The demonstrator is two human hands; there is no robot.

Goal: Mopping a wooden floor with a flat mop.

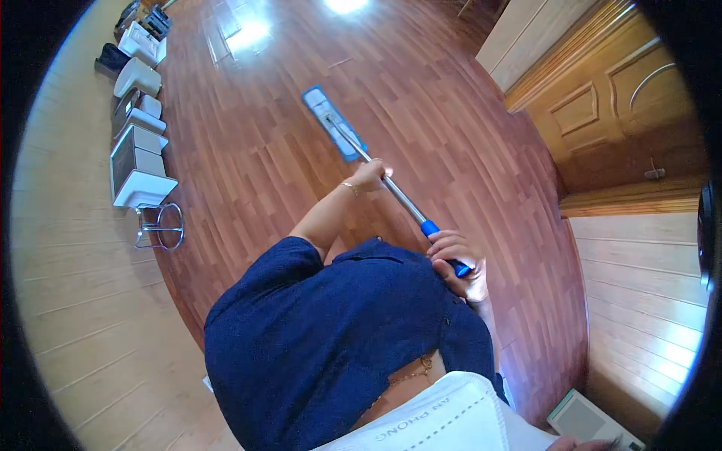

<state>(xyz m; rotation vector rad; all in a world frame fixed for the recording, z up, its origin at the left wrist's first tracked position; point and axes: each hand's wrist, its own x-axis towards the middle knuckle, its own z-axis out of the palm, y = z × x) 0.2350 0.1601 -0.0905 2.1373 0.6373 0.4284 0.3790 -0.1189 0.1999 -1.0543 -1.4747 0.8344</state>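
Observation:
A flat mop (347, 137) with a blue-edged, pale rectangular head lies on the wooden floor ahead of me, its metal pole slanting back toward my right side. My left hand (370, 174) is wrapped round the silver pole partway down, with a thin bracelet at the wrist. Near the top end, my right hand (457, 263) grips the blue handle close to my body. The mop head sits tilted from upper left to lower right, seemingly flat against the floor.
Along the left wall stand a chrome-framed stool (159, 227) and several white and dark boxy items (141, 167). A wooden door (609, 113) is in the right wall. A pale boxed object (594, 417) rests at the lower right. Bright reflections show on the far floor (248, 36).

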